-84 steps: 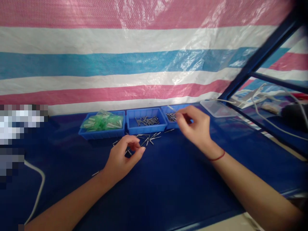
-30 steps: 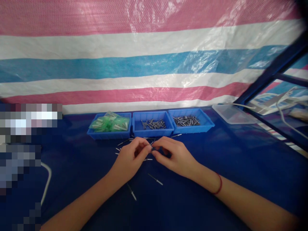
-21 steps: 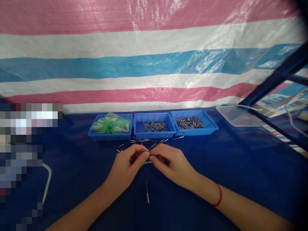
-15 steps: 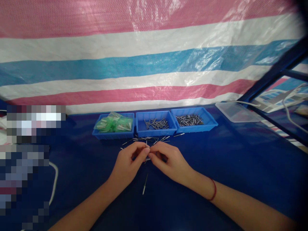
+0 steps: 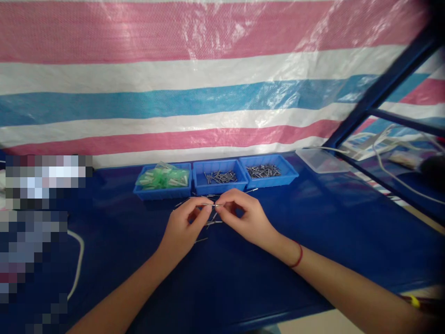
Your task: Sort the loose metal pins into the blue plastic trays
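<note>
My left hand (image 5: 182, 229) and my right hand (image 5: 243, 219) meet over the dark blue table (image 5: 243, 278), fingertips pinched together on a thin metal pin (image 5: 211, 205) held level between them. Several loose pins (image 5: 212, 222) lie on the table under and behind my hands. Behind them stand three small blue trays: the left tray (image 5: 163, 191) holds green plastic bags of parts, the middle tray (image 5: 218, 184) a few metal pins, the right tray (image 5: 269, 172) a heap of darker pins. A red string circles my right wrist.
A striped pink, white and blue tarp (image 5: 194, 79) hangs behind the table. A clear plastic lid (image 5: 318, 160) lies at the right of the trays. A dark blue frame bar (image 5: 378, 88) slants at the right, with white cables (image 5: 389, 171) beyond. A white cable (image 5: 78, 264) curves at the left.
My right hand came back from the right tray and joined my left hand. A pin that lay on the table in front of my hands rolled about and is gone from that spot.
</note>
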The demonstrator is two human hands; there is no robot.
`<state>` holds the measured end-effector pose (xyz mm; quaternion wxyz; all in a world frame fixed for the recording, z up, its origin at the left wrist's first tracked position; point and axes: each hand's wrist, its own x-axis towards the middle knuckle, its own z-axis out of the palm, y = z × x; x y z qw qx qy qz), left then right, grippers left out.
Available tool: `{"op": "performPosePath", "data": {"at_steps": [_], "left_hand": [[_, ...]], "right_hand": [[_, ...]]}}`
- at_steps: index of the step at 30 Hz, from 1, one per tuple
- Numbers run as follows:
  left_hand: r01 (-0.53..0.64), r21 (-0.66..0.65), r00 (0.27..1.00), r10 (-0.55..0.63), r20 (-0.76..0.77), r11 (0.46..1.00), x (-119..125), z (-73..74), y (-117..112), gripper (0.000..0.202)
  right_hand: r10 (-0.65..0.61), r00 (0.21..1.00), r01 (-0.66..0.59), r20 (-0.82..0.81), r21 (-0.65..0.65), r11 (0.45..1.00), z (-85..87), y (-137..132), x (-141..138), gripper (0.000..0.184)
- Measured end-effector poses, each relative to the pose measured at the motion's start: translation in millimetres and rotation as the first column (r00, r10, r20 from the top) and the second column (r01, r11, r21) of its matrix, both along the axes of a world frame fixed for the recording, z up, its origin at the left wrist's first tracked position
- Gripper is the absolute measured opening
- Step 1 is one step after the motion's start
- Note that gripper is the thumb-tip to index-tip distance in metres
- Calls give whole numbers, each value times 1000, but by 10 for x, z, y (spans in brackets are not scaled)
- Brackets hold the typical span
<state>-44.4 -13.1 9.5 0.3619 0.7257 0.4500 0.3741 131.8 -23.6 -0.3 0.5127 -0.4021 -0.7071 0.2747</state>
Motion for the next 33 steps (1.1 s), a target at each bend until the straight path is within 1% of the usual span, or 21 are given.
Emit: {"op": "performPosePath", "data": {"at_steps": [2, 4, 6, 7, 8, 9, 10, 11, 12, 13, 14, 15, 16, 17, 19, 21, 22, 24, 26, 29, 33], "left_hand": [[13, 1, 998, -13, -60, 1000, -17, 53, 18, 23], [50, 7, 986, -49, -157, 999, -71, 138, 22, 32], [123, 37, 946, -106, -307, 992, -171, 220, -4, 46], [171, 68, 907, -130, -400, 983, -237, 243, -30, 48], [220, 74, 855, -155, -496, 973, -308, 246, -62, 49], [220, 92, 815, -131, -565, 971, -381, 225, -98, 50], [211, 121, 785, -94, -612, 970, -451, 181, -136, 54], [182, 169, 769, -33, -639, 969, -513, 117, -172, 58], [139, 214, 750, 38, -660, 967, -563, 39, -204, 62], [102, 246, 726, 97, -681, 964, -599, -44, -231, 65], [67, 287, 708, 157, -689, 955, -620, -125, -251, 68], [61, 310, 689, 185, -701, 949, -626, -196, -265, 69], [66, 321, 671, 196, -715, 945, -618, -252, -271, 68], [72, 327, 656, 203, -727, 942, -600, -291, -270, 68], [65, 329, 631, 217, -745, 942, -544, -327, -248, 69], [37, 336, 617, 243, -748, 941, -483, -327, -208, 74], [27, 337, 614, 250, -748, 941, -454, -323, -185, 75], [27, 336, 616, 249, -747, 942, -405, -317, -142, 77], [47, 334, 628, 233, -743, 941, -363, -319, -111, 75], [80, 341, 662, 206, -720, 937, -308, -324, -95, 67], [106, 344, 725, 165, -669, 933, -236, -310, -110, 60]], "right_hand": [[-7, 1000, 7, -5, 13, 1000, 42, 3, 15, 9], [-53, 998, 54, -21, 27, 998, 91, 45, 96, 13], [-164, 986, 166, -34, 69, 984, 132, 134, 278, 17], [-245, 969, 247, -26, 115, 962, 145, 192, 406, 18], [-353, 936, 349, -4, 168, 922, 150, 255, 553, 19], [-469, 882, 452, 38, 210, 867, 146, 318, 709, 19], [-584, 808, 551, 78, 250, 796, 136, 376, 862, 20], [-663, 734, 610, 147, 287, 739, 121, 427, 1000, 21], [-697, 673, 623, 247, 318, 715, 106, 465, 1112, 21], [-694, 623, 607, 360, 338, 720, 94, 490, 1192, 20], [-707, 561, 618, 430, 351, 703, 89, 500, 1234, 21], [-715, 516, 626, 472, 362, 691, 93, 495, 1240, 21], [-710, 498, 618, 497, 370, 693, 107, 477, 1214, 21], [-697, 505, 600, 508, 374, 707, 130, 447, 1165, 20], [-616, 587, 502, 525, 360, 786, 196, 366, 1036, 20], [-472, 666, 368, 577, 296, 881, 270, 280, 928, 22], [-394, 677, 311, 621, 244, 919, 302, 242, 895, 23], [-269, 645, 251, 716, 134, 959, 349, 187, 878, 23], [-195, 577, 252, 793, 55, 966, 363, 161, 903, 20], [-140, 486, 280, 863, -2, 960, 334, 157, 942, 20], [-84, 407, 283, 910, -39, 958, 281, 150, 896, 25]]}}
